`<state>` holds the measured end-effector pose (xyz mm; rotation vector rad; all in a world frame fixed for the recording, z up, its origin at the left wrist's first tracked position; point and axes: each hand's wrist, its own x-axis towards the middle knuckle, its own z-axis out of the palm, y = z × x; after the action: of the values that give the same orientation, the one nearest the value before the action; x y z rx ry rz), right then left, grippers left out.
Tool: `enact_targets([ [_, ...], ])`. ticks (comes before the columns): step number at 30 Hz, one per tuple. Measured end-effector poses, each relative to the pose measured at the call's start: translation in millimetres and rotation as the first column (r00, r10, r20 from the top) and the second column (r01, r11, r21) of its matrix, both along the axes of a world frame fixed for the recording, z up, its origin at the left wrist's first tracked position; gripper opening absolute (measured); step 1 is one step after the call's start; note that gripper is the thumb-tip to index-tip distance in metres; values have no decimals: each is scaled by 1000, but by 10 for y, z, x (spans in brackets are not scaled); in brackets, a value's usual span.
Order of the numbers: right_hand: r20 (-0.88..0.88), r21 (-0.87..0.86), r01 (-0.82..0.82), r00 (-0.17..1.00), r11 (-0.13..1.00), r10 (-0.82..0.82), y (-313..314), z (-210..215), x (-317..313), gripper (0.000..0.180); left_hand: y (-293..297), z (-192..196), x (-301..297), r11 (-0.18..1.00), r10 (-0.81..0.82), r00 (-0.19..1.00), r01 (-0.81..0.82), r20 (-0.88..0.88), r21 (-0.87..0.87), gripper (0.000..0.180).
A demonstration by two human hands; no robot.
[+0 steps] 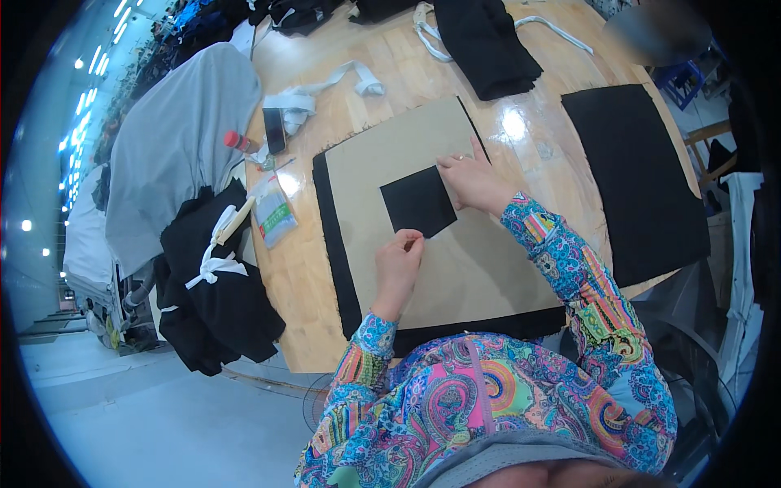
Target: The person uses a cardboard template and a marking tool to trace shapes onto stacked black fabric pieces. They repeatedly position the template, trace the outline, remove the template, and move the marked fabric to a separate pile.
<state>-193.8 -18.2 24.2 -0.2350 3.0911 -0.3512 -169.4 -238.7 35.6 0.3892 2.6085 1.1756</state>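
Note:
A large beige card sheet (358, 244) lies on a stack of black fabric (332, 244), whose edges show at the left and front. Within the beige sheet is a black pocket-shaped patch (416, 202); I cannot tell whether it is a cut-out or a separate piece. My left hand (397, 268) is at the patch's lower corner, thumb and forefinger pinched together; anything between them is too small to make out. My right hand (473, 180) rests on the sheet beside the patch's upper right edge, fingers stretched out.
Black fabric panels (639, 183) lie at the right, a folded black bundle (484, 45) at the back. Left are white tape (325, 88), a dark phone (274, 130), a red-capped bottle (237, 141), a plastic packet (272, 213) and tied black cloth (215, 285) by the wooden table's (305, 317) edge.

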Motion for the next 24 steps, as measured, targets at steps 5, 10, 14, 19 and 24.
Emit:
enact_targets([
  [5, 10, -13, 0, 1000, 1000, 0, 4, 46, -11, 60, -270, -38, -114, 993, 104, 992, -107, -64, -47, 16],
  [10, 179, 15, 14, 984, 1000, -17, -21, 202, -4, 71, -351, -21, -148, 987, 146, 988, -148, -46, -56, 17],
  [14, 159, 2, 17, 987, 1000, -17, -27, 238, 18, 71, -355, -111, -134, 988, 134, 990, -130, -40, 81, 16],
  [19, 63, -4, 10, 998, 1000, -10, 17, 72, 4, 66, 47, -129, 6, 959, 49, 996, -69, 78, 275, 12],
  [24, 32, -15, -3, 999, 1000, 4, 15, 14, -26, 60, 433, -172, 42, 953, -8, 1000, 3, 16, 304, 10],
])
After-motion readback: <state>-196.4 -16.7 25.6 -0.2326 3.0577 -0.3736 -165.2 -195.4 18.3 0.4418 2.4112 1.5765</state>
